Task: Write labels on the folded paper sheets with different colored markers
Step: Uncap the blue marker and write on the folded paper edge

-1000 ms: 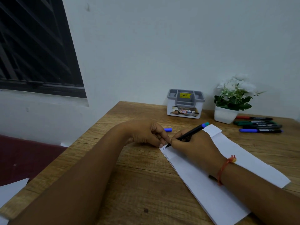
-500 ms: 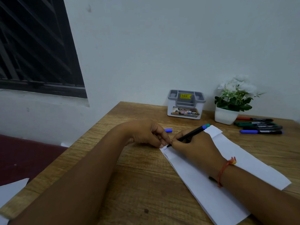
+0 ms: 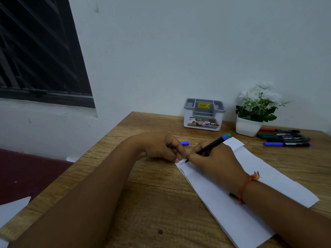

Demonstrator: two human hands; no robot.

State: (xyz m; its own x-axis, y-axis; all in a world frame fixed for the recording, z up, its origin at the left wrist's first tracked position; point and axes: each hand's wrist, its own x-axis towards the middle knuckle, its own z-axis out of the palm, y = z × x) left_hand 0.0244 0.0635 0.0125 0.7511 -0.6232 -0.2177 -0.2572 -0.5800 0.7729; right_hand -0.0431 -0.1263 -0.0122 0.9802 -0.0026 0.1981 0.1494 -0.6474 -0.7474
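Gripping a marker in the right hand, tip touching the folded paper sheet beside blue writing. Pinching its corner with the left hand, fingers curled. Stretched across the table from centre toward 5 o'clock. At 2 o'clock, spare markers.

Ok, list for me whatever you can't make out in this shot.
Head view only:
Blue writing on the folded paper: too small, and the right hand with its marker covers the rest.
Left hand: pinching or pressing the paper, curled fingers hide it.
Blue cap: half behind the left hand.
Spare markers: print blurred.
Sheet: cut by the left edge.
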